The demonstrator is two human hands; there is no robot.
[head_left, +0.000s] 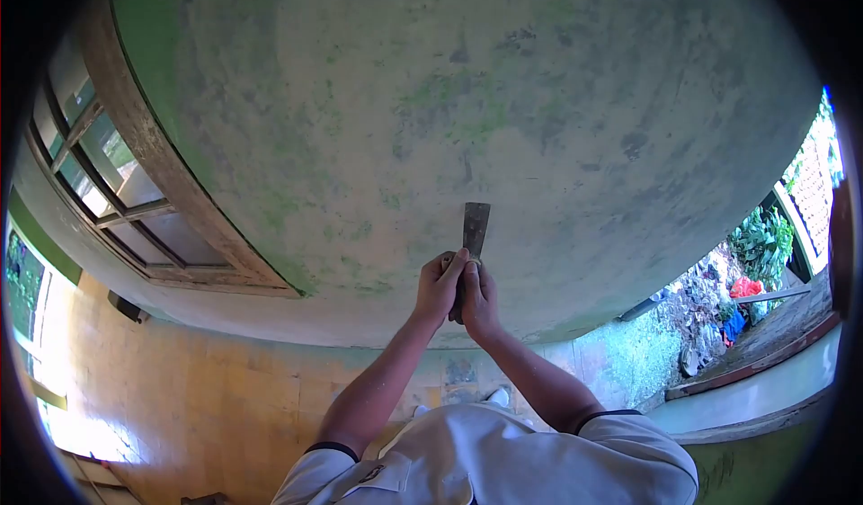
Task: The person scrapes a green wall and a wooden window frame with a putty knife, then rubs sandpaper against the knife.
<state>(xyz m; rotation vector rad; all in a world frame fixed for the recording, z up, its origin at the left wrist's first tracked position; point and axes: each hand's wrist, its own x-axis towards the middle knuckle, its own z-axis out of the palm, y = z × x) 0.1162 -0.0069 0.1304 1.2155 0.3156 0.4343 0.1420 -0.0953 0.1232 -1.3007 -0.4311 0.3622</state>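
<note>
Both hands come together in front of my chest around the handle of a scraper (475,226). Its flat, greyish metal blade points up and away from me, overlapping the wall (557,181) in this view. My left hand (440,282) wraps the handle from the left, thumb up near the base of the blade. On the other side my right hand (478,296) closes round it, its thumb beside the left one. Most of the handle is hidden by the fingers; its dark lower end shows beneath them. Patchy white and green paint with grey spots covers the wall.
A wooden-framed window (121,172) with several panes is on the left. Worn yellowish tiles (225,388) make up the floor. To the right, an opening shows rubble (706,312), green plants (762,240) and a low ledge (764,348). A dark object (128,307) sits by the wall's foot.
</note>
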